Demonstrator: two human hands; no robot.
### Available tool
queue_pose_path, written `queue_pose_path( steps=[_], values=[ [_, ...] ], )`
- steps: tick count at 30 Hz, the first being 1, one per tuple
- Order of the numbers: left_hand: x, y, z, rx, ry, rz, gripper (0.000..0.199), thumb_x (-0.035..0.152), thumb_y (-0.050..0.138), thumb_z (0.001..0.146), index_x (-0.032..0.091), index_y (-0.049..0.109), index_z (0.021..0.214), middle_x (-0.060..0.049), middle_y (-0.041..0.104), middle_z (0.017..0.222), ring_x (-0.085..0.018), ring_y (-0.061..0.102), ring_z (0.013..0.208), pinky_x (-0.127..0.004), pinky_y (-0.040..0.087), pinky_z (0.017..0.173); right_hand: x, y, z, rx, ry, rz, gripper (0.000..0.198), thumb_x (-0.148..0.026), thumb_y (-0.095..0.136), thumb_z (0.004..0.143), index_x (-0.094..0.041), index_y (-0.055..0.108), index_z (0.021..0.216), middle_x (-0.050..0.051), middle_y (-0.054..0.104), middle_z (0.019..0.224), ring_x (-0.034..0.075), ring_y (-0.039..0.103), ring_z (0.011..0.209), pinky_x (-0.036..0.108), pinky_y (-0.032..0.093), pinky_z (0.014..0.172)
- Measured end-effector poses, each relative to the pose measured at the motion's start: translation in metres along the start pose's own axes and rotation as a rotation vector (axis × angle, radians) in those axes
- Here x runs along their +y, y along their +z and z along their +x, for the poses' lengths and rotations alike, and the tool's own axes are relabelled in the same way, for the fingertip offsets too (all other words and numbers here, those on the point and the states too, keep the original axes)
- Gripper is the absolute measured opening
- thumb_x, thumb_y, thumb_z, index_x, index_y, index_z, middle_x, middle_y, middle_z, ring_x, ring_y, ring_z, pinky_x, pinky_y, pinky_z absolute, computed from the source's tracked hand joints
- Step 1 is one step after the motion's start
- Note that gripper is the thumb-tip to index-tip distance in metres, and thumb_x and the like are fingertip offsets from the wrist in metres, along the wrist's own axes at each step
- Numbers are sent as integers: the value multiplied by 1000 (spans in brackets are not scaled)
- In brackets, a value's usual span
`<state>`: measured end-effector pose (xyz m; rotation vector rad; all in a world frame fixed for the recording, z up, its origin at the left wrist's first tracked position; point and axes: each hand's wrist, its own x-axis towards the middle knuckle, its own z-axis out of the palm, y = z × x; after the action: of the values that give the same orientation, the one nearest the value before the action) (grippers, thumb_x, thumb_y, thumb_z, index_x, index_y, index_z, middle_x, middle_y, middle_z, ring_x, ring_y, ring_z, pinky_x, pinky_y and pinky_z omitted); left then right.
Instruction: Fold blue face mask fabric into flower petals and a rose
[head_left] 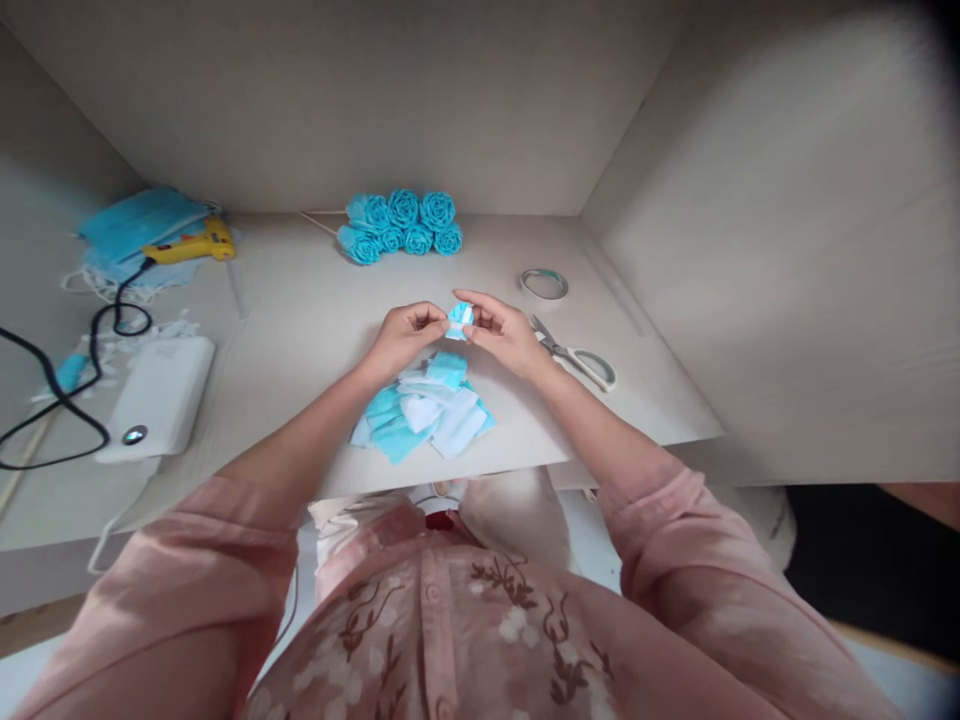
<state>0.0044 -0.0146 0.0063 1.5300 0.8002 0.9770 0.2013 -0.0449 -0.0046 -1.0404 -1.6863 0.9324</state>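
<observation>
Between my two hands is a small folded piece of blue and white mask fabric (459,320), held above the desk. My left hand (411,332) pinches its left edge with thumb and fingertips. On the other side my right hand (501,328) grips it by thumb and fingers, the index finger raised along the top. Just below lies a loose pile of cut blue and white fabric pieces (431,410). Right of my right hand rest scissors (577,355) with pale handles, blades partly behind the hand. A roll of tape (544,284) lies beyond them.
Several blue fabric roses (403,208) on sticks lie at the back. At left are blue face masks (142,235), a yellow glue gun (199,243) with a looping black cord, white scraps and a white power bank (161,395). Panels (795,250) wall the desk's sides and back.
</observation>
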Motion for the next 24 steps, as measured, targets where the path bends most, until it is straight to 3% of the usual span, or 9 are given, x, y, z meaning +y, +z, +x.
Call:
queue_pose_path(
  steps=[5, 12, 17, 24],
  values=[
    [0, -4, 4, -4, 20, -10, 25, 39, 70, 70, 15, 63, 72, 1, 60, 71, -11, 52, 70, -24, 40, 70, -7, -2, -3, -40, 14, 81, 53, -39, 65, 88, -22, 58, 138, 4, 68, 98, 16, 63, 82, 33, 55, 84],
    [1, -5, 2, -146, -28, 49, 27, 39, 72, 69, 14, 64, 72, 1, 60, 67, -10, 51, 63, -24, 40, 65, -7, -4, -2, 7, 44, 78, 51, -44, 69, 86, -20, 64, 131, 3, 69, 94, 16, 63, 86, 31, 52, 85],
    [5, -3, 0, -86, 26, 77, 26, 39, 71, 72, 15, 63, 73, 1, 61, 68, -10, 52, 64, -22, 41, 64, -4, -1, 0, -15, 32, 82, 51, -41, 71, 83, -20, 64, 129, 0, 65, 86, 12, 58, 77, 28, 50, 78],
    [7, -3, -2, -65, -3, 47, 27, 41, 71, 76, 16, 61, 76, 3, 56, 67, -9, 48, 60, -21, 39, 58, -9, 3, -1, -34, 16, 65, 51, -35, 69, 83, -18, 63, 131, -1, 61, 85, 12, 56, 75, 27, 48, 76]
  ],
)
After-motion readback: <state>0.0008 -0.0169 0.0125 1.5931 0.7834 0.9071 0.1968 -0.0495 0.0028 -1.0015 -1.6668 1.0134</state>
